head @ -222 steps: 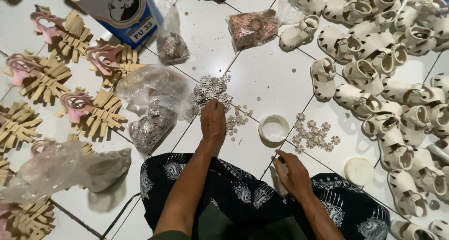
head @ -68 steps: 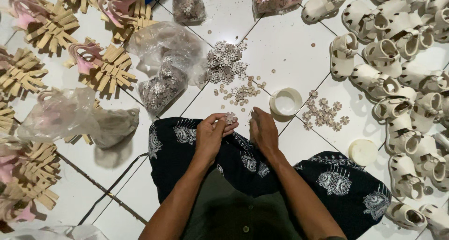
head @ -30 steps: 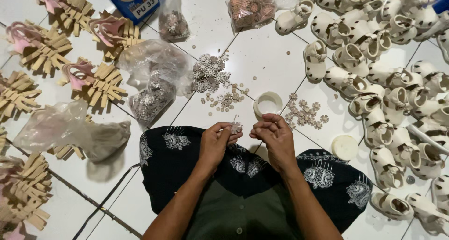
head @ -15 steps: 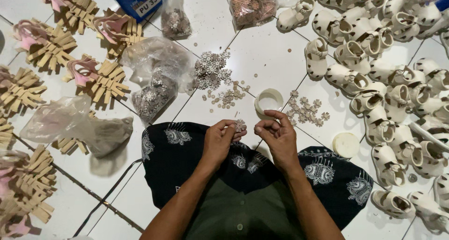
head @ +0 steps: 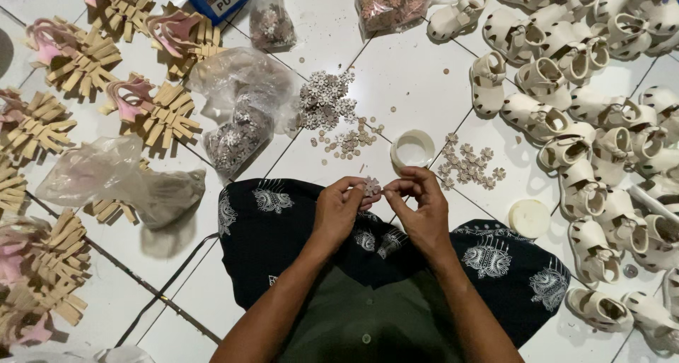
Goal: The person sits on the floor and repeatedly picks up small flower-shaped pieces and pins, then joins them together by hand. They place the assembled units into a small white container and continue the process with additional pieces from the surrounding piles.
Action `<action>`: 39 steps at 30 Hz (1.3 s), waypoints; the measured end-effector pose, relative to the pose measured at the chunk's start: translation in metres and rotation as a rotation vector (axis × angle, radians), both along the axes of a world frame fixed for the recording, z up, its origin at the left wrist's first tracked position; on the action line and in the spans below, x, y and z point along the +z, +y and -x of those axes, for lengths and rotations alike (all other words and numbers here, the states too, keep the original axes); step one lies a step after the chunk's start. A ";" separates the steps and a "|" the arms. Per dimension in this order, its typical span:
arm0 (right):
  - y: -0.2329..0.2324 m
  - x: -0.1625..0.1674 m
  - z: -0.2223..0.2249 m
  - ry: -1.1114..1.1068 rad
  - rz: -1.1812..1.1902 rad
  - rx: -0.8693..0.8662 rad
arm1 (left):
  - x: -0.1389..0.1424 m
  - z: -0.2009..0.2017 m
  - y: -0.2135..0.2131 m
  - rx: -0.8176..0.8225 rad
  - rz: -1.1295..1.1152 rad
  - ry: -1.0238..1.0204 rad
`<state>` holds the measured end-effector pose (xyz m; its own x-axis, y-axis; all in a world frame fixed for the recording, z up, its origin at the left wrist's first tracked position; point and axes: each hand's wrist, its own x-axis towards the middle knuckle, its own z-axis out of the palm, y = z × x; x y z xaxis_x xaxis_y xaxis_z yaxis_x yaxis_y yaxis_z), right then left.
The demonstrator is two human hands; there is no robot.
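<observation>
We hold a small pale flower-shaped ornament between both hands, just above our black patterned cloth that covers the lap. Our left hand pinches the ornament's left edge with thumb and fingertips, and our right hand closes its thumb and forefinger on the right edge, so both are grasping the same piece. Just beyond the ornament, on the white tiled floor, stands a small round white open cup. To the right of that cup lies a loose scatter of flower ornaments, and to its left a larger heap of pale flower ornaments with small round beads below it. Further right of the cup sits a round white lid, and beyond it a crowd of cream-coloured small sandals. Well left of the cup lie clear plastic bags and tan comb-shaped sole pieces with pink straps.
</observation>
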<state>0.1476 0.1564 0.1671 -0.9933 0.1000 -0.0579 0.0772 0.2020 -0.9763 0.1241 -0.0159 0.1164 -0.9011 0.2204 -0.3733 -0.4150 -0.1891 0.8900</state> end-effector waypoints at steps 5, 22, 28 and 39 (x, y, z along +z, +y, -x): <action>-0.010 -0.001 -0.002 0.096 -0.136 -0.023 | 0.005 -0.003 0.005 0.017 -0.011 0.010; 0.000 -0.017 0.000 0.061 -0.005 -0.112 | -0.008 -0.011 0.003 -0.065 -0.236 -0.031; 0.002 -0.014 0.002 -0.091 0.228 -0.069 | 0.004 -0.009 0.002 -0.083 -0.218 -0.033; -0.005 -0.004 -0.006 -0.010 0.228 -0.071 | 0.017 -0.011 0.007 -0.093 -0.076 0.057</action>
<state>0.1535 0.1510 0.1627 -0.9836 0.1525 -0.0965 0.0930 -0.0300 -0.9952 0.1352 -0.0091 0.1338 -0.8947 0.3295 -0.3014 -0.3832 -0.2200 0.8971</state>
